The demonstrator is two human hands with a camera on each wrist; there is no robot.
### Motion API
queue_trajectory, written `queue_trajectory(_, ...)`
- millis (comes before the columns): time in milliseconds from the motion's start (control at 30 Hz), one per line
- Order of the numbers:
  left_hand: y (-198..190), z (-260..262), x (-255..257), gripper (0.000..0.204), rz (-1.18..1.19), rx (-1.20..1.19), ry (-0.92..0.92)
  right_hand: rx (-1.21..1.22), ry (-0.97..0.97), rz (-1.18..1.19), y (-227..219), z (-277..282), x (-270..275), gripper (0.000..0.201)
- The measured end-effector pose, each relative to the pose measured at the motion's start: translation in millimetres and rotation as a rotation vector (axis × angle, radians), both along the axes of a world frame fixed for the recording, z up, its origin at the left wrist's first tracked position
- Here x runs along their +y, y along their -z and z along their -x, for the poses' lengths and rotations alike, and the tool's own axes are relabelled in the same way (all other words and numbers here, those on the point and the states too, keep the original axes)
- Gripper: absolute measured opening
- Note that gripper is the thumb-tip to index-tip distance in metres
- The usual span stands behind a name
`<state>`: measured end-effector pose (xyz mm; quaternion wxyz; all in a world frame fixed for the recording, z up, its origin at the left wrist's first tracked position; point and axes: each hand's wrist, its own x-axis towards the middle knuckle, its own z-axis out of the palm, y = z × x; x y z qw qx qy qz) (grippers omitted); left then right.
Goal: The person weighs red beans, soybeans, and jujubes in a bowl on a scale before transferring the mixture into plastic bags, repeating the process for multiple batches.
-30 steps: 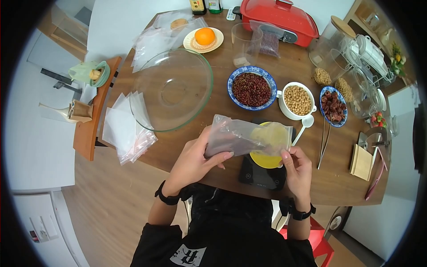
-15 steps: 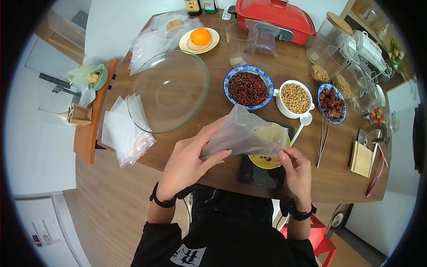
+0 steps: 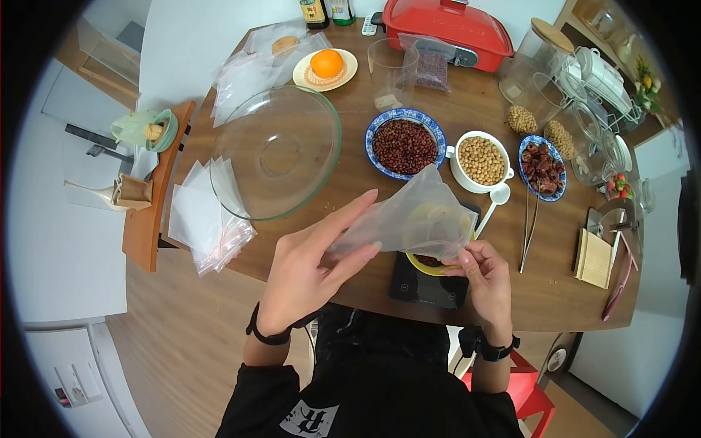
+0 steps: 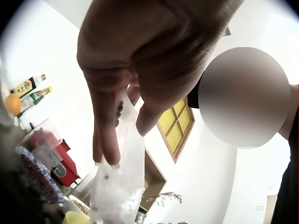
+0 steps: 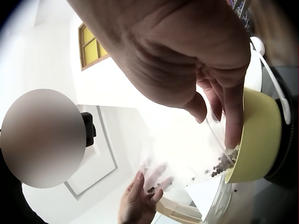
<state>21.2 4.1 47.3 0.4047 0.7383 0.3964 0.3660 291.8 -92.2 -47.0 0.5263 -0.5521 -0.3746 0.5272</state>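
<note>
A clear plastic bag (image 3: 405, 219) lies tilted between the two hands, over a yellow bowl (image 3: 432, 269) on a black scale (image 3: 427, 292). The left hand (image 3: 303, 266) holds the bag's left end between thumb and fingers. At the bag's right end, by the bowl's rim, the right hand (image 3: 485, 281) pinches the plastic. Small dark beans (image 5: 223, 164) show at the bag's mouth beside the yellow bowl (image 5: 257, 135) in the right wrist view. A few dark beans (image 4: 119, 112) are by the fingers of the left hand (image 4: 135, 60) in the left wrist view.
Behind the bag stand a blue-rimmed bowl of red beans (image 3: 404, 147), a white pot of chickpea-like beans (image 3: 481, 160) and a white spoon (image 3: 493, 212). Tweezers (image 3: 529, 233) lie to the right. A large glass bowl (image 3: 277, 190) and flat bags (image 3: 208, 219) are at the left.
The bag's left end has been raised and the bag bulges and tilts more toward the yellow bowl. Dark beans now show in the bowl. The left hand's fingers have spread wider.
</note>
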Motion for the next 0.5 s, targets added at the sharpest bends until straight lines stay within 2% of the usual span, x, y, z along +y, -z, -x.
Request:
queue_trajectory(333,-5.6,-1.9,-3.7,0.043,-0.087,-0.028,0.049,0.064,-0.037,-0.006,2.2,-3.5,-2.1,0.025)
queue_trajectory(500,-4.2,-7.2,-4.3,0.035,-0.001,-0.083,-0.036,0.09,-0.043,-0.013,0.2,-3.6,-4.6,0.024)
